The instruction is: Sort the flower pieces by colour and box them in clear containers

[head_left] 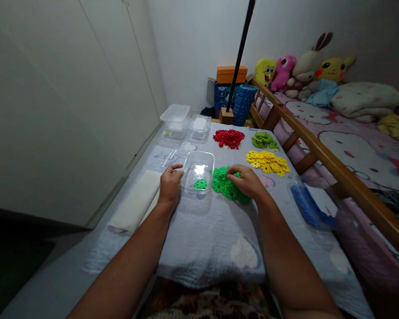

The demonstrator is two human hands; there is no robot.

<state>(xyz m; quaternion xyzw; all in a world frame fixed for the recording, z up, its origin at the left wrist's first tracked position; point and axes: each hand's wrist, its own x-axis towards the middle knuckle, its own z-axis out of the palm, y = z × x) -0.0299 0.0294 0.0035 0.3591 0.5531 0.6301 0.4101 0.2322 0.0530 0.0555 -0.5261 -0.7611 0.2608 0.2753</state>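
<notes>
Two hands: the left hand [170, 182] curls around the left wall of the clear container [190, 167], thumb on its rim; the right hand [248, 180] lies on the green pile [223, 184], thumb and fingertips drawn together on a few pieces.
Green pile: on the quilted surface [206, 235], touching the right side of the container, partly under the right hand.
Container: upright and open, with only a small cluster of green pieces [200, 184] on its floor.
Step in hand: by the look of it, picking green pieces off the pile for the container, with most of the pile not yet moved.
Next move calls for: a firm pinch, a short lift over the near right rim, and the left hand keeping the light container from sliding.
Other piles: red pile [229, 138], light green pile [264, 141] and yellow pile [267, 161] lie farther back, well apart from each other.
Around: empty containers [175, 116] at the far left, a loose lid [173, 157] behind the left hand, a folded white cloth [136, 201] at the left, and a tray of blue pieces [307, 208] on the right.
In the way: nothing between pile and container; the yellow pile is near enough for stray pieces to mix.
</notes>
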